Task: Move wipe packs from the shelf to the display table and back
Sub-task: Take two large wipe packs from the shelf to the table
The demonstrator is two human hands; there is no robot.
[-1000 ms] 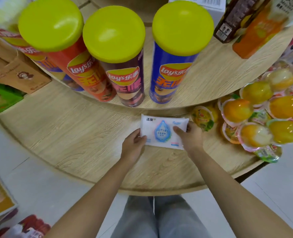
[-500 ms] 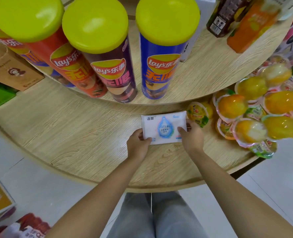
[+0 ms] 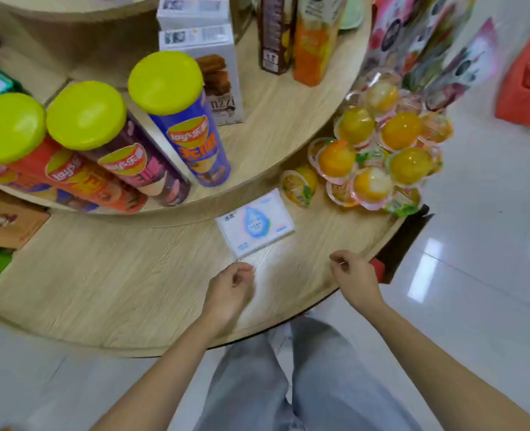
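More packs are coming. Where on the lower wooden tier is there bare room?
Bare wood left of the white wipe pack, stretching toward the brown cardboard box, and along the front edge by both hands. Right of the pack it is crowded with orange jelly cups.

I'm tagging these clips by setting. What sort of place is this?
Most likely a small shop: a tiered round display table stocked with chip cans, jelly cups and snack boxes, plus a wipe pack.

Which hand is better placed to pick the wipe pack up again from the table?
Left hand, probably: it hovers just below the wipe pack, near its corner. The right hand is farther aside, by the table edge.
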